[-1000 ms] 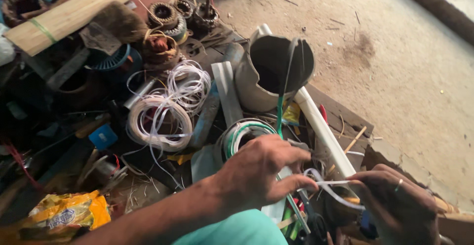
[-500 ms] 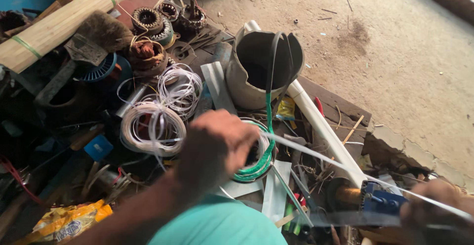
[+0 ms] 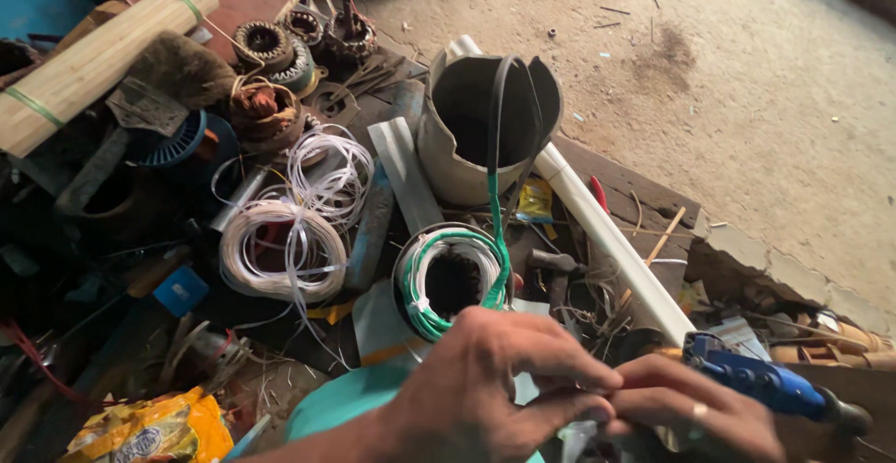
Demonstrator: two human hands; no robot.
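Note:
My left hand (image 3: 485, 393) and my right hand (image 3: 700, 416) meet at the bottom of the view, fingertips pinched together. A short pale bit of white strip (image 3: 574, 440) shows just under the pinch; the rest is hidden by the fingers. My right hand wears a ring. Just beyond my left hand sits a round motor stator (image 3: 453, 281) wound with green and white wire. A green and black band rises from it over a grey cut pipe section (image 3: 485, 122). A blue-handled tool (image 3: 765, 384) lies beside my right hand.
A coil of white strips (image 3: 280, 248) lies left of the stator. A long white pipe (image 3: 607, 234) runs diagonally to the right. Further off are a bamboo bundle (image 3: 93, 57), a brush (image 3: 177, 71), several stators (image 3: 266, 43), a yellow packet (image 3: 149, 430) and the sandy floor (image 3: 747, 99).
Half a second ago my hands were apart, stretching a white strip between them. Now they have come back together, fingertips touching, and the view has shifted slightly.

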